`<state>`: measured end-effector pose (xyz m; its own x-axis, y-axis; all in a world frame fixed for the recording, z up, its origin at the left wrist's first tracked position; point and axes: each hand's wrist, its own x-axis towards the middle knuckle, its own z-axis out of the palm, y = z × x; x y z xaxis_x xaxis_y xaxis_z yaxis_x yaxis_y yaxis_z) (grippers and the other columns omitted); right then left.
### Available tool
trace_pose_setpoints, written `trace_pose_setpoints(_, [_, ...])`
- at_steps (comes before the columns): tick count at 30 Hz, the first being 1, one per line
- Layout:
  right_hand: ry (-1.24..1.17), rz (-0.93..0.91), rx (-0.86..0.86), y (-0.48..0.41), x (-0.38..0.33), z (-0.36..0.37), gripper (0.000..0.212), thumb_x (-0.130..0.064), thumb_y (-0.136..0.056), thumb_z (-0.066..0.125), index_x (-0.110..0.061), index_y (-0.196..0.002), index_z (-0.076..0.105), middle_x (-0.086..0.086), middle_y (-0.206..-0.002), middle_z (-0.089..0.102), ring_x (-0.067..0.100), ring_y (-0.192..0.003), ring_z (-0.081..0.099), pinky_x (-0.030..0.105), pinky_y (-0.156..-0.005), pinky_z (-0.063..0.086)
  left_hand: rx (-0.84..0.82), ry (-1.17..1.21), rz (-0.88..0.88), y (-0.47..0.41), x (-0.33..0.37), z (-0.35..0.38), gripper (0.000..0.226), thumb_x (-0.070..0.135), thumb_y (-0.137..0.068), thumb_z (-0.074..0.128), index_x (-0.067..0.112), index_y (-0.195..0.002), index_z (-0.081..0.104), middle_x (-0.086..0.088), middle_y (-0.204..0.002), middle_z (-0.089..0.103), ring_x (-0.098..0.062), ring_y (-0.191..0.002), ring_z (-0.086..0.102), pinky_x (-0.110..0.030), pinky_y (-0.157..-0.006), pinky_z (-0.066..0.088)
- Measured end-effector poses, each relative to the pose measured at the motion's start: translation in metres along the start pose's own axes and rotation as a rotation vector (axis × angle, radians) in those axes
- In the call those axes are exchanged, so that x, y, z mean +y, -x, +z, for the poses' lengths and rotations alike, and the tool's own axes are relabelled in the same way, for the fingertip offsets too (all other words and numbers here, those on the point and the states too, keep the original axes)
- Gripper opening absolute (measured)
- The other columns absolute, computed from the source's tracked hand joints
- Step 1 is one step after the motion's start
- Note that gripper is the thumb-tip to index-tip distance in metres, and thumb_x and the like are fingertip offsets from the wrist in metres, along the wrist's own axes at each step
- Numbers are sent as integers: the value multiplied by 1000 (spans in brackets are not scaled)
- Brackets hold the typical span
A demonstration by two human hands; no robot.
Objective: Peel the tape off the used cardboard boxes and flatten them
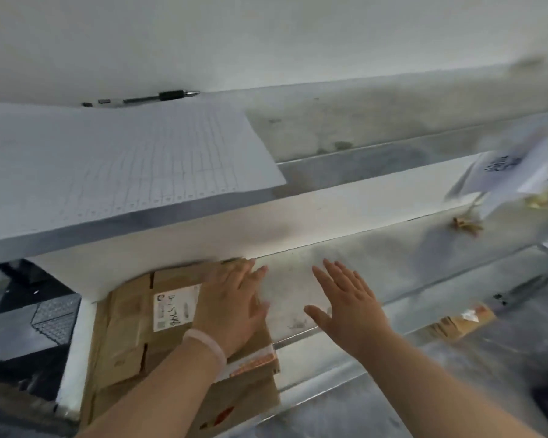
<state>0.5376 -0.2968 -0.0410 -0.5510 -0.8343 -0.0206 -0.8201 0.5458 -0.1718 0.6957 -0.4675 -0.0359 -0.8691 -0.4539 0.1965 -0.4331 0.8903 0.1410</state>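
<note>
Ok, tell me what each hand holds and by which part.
Nothing is held. The left hand lies flat, fingers straight, on the flattened brown cardboard box; the right hand is open above the grey metal surface.

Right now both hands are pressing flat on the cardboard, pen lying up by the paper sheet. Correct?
No. Only the left hand presses flat on the cardboard; the right hand is open over the bare metal surface beside it. The pen does lie up by the paper sheet. Head view shows it.
</note>
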Motion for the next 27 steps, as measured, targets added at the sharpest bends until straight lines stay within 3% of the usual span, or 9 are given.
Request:
trace_pose_setpoints(4, [13,120,102,42,77,-22,76,-70,-89,27,-26,-150,36,1,-157,32,22,-145,29,41,-120,20,53,-38,110,-47,96,9,60,60,-87,36,32,-138,46,4,-145,47,-22,-134,43,-47,-110,32])
trace_pose_setpoints(8, [29,263,183,91,172,-54,80,-74,-87,20,-30,-154,22,-3,-160,20,15,-148,13,39,-120,10,87,26,238,-86,204,21,61,60,-84,37,30,-134,53,3,-142,51,-22,-131,47,-48,-109,33])
trace_pose_setpoints(11, [56,312,252,123,239,-80,87,-77,-77,4,-37,-154,-6,-14,-156,-14,6,-146,-16,30,-117,-17,128,70,344,-114,288,29,60,59,-84,41,30,-135,52,3,-142,50,-23,-130,47,-49,-107,35])
trace_pose_setpoints(12, [65,343,266,132,261,-86,87,-76,-76,4,-37,-153,-7,-16,-155,-16,6,-146,-17,30,-116,-19,144,90,376,-122,315,31,59,58,-84,43,30,-135,52,3,-142,50,-24,-130,47,-49,-106,36])
trace_pose_setpoints(15, [106,437,324,159,318,-109,83,-72,-81,23,-33,-154,16,-6,-161,14,15,-150,12,35,-119,-2,176,150,458,-146,390,36,58,54,-84,50,29,-136,51,1,-141,50,-25,-128,47,-50,-105,38])
trace_pose_setpoints(16, [114,462,332,168,337,-117,83,-71,-81,23,-33,-154,17,-5,-161,16,15,-150,13,34,-120,-1,175,165,483,-153,412,37,58,54,-84,49,29,-137,51,1,-141,50,-25,-128,47,-50,-104,38])
trace_pose_setpoints(20, [112,533,384,195,400,-139,80,-72,-88,22,-34,-156,2,-8,-164,-2,12,-150,-9,31,-116,-16,185,207,561,-181,486,43,59,54,-82,51,26,-134,54,-2,-137,53,-28,-122,52,-50,-101,40])
trace_pose_setpoints(23, [95,571,406,200,435,-147,79,-67,-94,36,-34,-156,1,-7,-164,-2,11,-150,-10,31,-115,-17,185,226,587,-204,530,50,60,54,-81,51,27,-134,53,-2,-137,54,-28,-121,53,-51,-100,42])
trace_pose_setpoints(27, [65,619,371,193,484,-147,76,-65,-95,32,-35,-155,-5,-9,-163,-10,10,-148,-16,33,-118,-15,156,253,615,-246,574,71,60,54,-82,48,27,-135,52,-2,-138,53,-28,-123,52,-52,-100,42])
